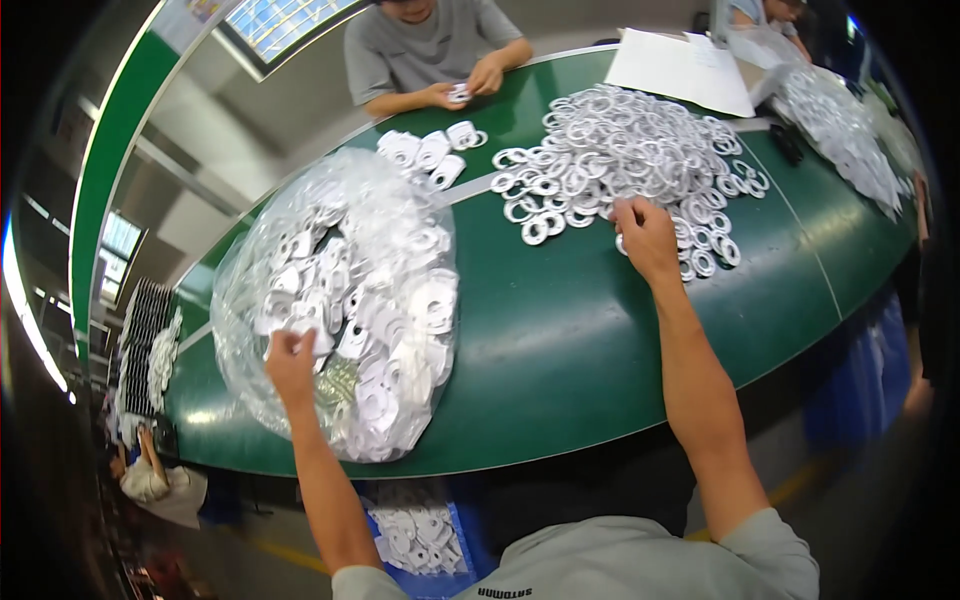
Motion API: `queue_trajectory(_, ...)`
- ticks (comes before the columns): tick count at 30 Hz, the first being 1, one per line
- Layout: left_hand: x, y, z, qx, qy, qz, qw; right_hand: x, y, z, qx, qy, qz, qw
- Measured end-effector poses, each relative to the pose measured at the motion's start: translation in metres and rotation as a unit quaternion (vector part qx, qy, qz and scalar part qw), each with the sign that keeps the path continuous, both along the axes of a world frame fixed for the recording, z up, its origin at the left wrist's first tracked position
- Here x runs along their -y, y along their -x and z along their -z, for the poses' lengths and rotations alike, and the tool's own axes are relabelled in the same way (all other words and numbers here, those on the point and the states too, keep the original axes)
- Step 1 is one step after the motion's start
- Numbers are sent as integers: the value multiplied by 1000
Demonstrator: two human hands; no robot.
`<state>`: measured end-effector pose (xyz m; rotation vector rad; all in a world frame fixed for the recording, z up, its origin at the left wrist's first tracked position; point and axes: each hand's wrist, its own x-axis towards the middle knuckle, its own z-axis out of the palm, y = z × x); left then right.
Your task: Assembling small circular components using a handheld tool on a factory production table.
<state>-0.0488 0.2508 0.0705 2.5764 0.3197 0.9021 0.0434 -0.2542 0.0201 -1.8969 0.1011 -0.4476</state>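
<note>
A large clear plastic bag (240, 290) lies open on the left of the green table, full of white plastic parts (380, 405), flat with a round hole. My left hand (290, 368) reaches into its near left side, fingers closed at a white part there; how firmly it grips is hard to see. On the right, white plastic rings (620, 140) are heaped loosely. My right hand (648, 238) is at the near edge of this heap, fingers bent together on a ring, which they partly hide.
Across the green table (540, 340), a person in grey holds a small white part (459, 93), beside several finished-looking white pieces (430, 152). White paper sheets (680, 70) and another clear bag (840, 120) lie at the far right. Below the near edge stands a blue bin (462, 540) of white parts.
</note>
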Motion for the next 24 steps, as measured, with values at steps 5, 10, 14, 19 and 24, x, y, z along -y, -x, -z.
queue_trajectory(5, 84, 13, -22, 178, 368, 114, 906, 33, -2, -12, 176, 119, 293, 932)
queue_trajectory(10, 207, -20, 3, 27, 519, 352, 779, 40, 5, -20, 145, 112, 303, 935)
queue_trajectory(14, 258, -47, 48, -43, 709, 367, 600, 44, -9, -7, 140, 225, 296, 918)
queue_trajectory(19, 279, -43, 81, -79, 789, 337, 507, 34, -20, 15, 140, 218, 162, 952)
queue_trajectory(24, 286, -38, 62, -76, 691, 324, 641, 11, -18, 9, 162, 189, 98, 964)
